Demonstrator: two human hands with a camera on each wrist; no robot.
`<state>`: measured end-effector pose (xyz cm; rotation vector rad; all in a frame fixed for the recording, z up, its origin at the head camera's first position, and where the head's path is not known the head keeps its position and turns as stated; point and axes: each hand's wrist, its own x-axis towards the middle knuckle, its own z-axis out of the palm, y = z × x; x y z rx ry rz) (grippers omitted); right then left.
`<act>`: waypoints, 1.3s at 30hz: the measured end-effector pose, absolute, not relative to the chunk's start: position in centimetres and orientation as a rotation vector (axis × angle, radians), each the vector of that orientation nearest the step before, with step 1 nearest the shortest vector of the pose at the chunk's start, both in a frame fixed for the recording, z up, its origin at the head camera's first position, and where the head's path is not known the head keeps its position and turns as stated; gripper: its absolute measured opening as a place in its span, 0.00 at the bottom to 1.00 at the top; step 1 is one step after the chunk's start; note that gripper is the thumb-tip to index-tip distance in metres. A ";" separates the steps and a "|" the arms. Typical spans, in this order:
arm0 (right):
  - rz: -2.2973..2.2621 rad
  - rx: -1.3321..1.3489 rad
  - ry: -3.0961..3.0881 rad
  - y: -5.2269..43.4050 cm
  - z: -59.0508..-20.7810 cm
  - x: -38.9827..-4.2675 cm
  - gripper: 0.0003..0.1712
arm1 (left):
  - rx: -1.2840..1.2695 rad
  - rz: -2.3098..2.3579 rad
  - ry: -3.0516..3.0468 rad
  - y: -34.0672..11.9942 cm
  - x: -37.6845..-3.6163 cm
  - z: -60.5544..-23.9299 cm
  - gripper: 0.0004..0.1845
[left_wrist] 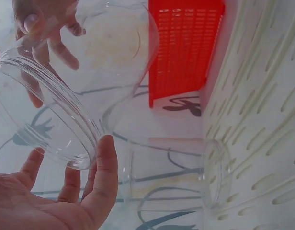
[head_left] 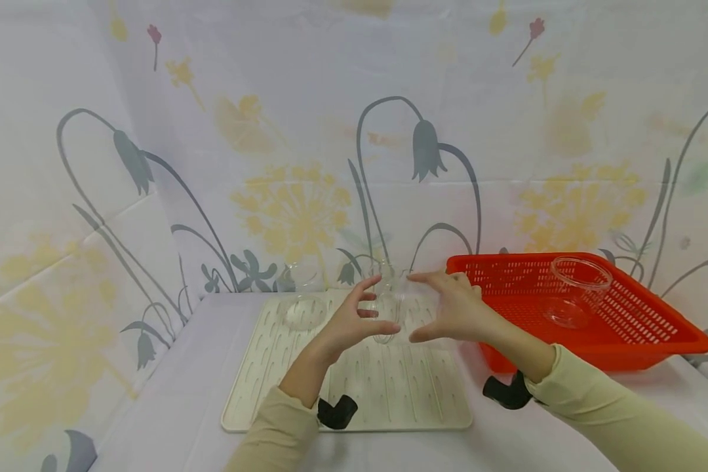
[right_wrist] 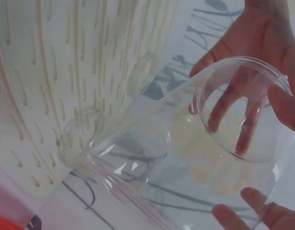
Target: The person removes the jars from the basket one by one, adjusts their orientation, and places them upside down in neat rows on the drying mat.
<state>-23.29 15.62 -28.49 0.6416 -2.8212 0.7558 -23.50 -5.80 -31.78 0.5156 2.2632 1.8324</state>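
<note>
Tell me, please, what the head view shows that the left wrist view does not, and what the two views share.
Only the head view shows the second clear container lying in the red basket, both cream sleeves, and the whole drying mat on the white table.

Only the left wrist view shows, close up, the ridged rim of the held clear jar resting against the thumb of the left hand.

Both views show the held jar between the left hand and the right hand, another clear jar on the mat, the basket and the flowered backdrop.
</note>
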 end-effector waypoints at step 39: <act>2.297 0.509 -2.058 17.5 -31.2 -21.2 0.36 | 0.593 1.891 2.058 -7.3 -23.3 -33.1 0.38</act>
